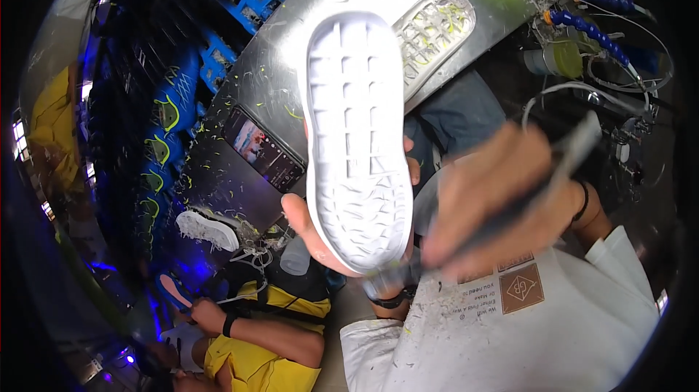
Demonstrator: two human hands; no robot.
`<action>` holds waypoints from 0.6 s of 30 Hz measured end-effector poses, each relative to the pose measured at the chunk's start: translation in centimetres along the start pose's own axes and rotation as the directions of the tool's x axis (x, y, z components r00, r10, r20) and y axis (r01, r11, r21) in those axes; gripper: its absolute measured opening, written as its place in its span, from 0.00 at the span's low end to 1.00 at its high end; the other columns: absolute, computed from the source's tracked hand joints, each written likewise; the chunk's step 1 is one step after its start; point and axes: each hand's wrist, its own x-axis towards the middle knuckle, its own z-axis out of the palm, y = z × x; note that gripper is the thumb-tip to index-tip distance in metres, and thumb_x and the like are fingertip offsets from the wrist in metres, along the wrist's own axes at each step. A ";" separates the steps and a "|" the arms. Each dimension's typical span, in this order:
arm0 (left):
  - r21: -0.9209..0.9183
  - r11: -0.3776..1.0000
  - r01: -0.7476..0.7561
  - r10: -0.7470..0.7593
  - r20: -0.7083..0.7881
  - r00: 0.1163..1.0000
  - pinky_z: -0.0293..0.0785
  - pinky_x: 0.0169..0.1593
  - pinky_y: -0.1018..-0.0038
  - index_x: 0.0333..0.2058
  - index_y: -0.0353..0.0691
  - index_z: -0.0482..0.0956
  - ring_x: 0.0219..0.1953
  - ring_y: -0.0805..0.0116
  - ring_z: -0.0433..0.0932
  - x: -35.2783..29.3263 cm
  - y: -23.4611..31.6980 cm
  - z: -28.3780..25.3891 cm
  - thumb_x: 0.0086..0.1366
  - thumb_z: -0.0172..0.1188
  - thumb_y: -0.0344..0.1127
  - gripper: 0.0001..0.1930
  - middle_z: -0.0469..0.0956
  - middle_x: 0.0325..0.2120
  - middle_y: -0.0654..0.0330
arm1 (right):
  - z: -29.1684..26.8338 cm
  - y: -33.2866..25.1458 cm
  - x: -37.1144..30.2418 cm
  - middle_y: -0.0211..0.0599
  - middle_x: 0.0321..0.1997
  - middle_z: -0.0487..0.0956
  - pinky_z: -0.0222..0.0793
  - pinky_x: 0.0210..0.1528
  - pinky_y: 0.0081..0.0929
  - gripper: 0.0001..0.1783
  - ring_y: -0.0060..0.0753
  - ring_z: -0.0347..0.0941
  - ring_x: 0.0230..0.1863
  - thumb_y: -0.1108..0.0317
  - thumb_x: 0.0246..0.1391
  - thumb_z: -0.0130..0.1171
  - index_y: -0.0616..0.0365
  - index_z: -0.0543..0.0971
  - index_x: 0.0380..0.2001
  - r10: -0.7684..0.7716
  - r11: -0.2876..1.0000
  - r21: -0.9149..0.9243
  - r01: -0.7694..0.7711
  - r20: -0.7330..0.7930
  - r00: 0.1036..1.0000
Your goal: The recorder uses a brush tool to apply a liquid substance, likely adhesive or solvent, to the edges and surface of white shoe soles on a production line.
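Left hand (314,240) clasps the white sole (357,144) at the metal bench's (280,57) near edge, gridded face up, presumably baring its rim for the dark tool (486,232) (all blur!) gripped in the right hand (502,192).

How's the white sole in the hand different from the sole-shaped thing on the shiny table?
The white sole is in the left hand; the sole-shaped thing lies on the metal table. The white sole looks clean inside; the sole-shaped thing is littered with yellow-green bits. Both have a rounded end and squarish hollows.
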 end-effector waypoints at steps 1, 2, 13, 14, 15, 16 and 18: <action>0.026 0.999 -0.024 0.023 0.016 1.000 0.70 0.49 0.50 0.69 0.43 0.51 0.50 0.43 0.70 -0.3 0.3 0.4 0.71 0.35 0.61 0.36 0.64 0.62 0.44 | 0.3 0.2 0.2 0.39 0.34 0.84 0.76 0.33 0.20 0.16 0.28 0.81 0.34 0.79 0.40 0.73 0.62 0.85 0.37 0.064 0.998 0.014 -0.062 -0.193 0.979; -0.047 0.998 0.030 -0.026 0.065 0.998 0.70 0.50 0.48 0.69 0.41 0.51 0.51 0.40 0.70 0.4 0.4 0.4 0.71 0.36 0.61 0.38 0.62 0.63 0.42 | 0.3 0.6 -0.1 0.39 0.34 0.84 0.74 0.30 0.18 0.14 0.28 0.81 0.33 0.80 0.40 0.72 0.62 0.85 0.34 -0.044 0.999 -0.026 0.041 -0.164 0.986; -0.091 0.947 0.307 -0.304 0.050 0.951 0.69 0.57 0.48 0.69 0.32 0.45 0.63 0.38 0.61 0.6 1.9 2.0 0.66 0.46 0.65 0.48 0.53 0.65 0.32 | 2.0 -2.5 -1.4 0.43 0.33 0.81 0.75 0.28 0.24 0.12 0.34 0.80 0.26 0.79 0.41 0.70 0.66 0.82 0.33 -0.123 0.952 -0.286 0.111 -0.025 0.992; -0.096 0.945 0.312 -0.308 0.057 0.950 0.69 0.57 0.48 0.69 0.32 0.45 0.63 0.38 0.61 1.0 1.8 0.9 0.66 0.46 0.65 0.48 0.53 0.65 0.32 | 2.4 -2.3 -0.8 0.43 0.33 0.81 0.75 0.28 0.24 0.12 0.34 0.80 0.26 0.79 0.41 0.70 0.66 0.82 0.33 -0.122 0.949 -0.295 0.109 -0.027 0.992; -0.087 0.956 0.280 -0.255 0.226 0.940 0.68 0.49 0.55 0.66 0.32 0.51 0.54 0.46 0.62 0.6 2.9 0.8 0.66 0.46 0.66 0.45 0.58 0.57 0.37 | 3.8 -2.9 0.4 0.43 0.33 0.81 0.75 0.31 0.24 0.11 0.36 0.80 0.29 0.78 0.43 0.70 0.66 0.82 0.33 -0.185 0.967 -0.185 0.177 -0.026 0.982; -0.122 0.937 0.327 -0.255 0.398 0.881 0.66 0.41 0.61 0.63 0.32 0.56 0.44 0.55 0.64 2.0 1.5 -1.6 0.66 0.45 0.68 0.43 0.64 0.49 0.43 | 3.6 -2.0 0.0 0.43 0.34 0.81 0.76 0.35 0.24 0.10 0.37 0.81 0.32 0.77 0.45 0.70 0.66 0.82 0.32 -0.194 0.975 -0.123 0.183 -0.087 0.977; -0.112 0.944 0.312 -0.157 0.677 0.719 0.63 0.25 0.75 0.57 0.32 0.67 0.25 0.72 0.66 2.5 2.6 -3.2 0.66 0.44 0.70 0.41 0.75 0.33 0.55 | 2.8 -1.7 1.5 0.42 0.30 0.83 0.72 0.29 0.16 0.15 0.24 0.79 0.24 0.79 0.39 0.72 0.66 0.84 0.35 -0.302 0.953 -0.020 0.301 -0.037 0.953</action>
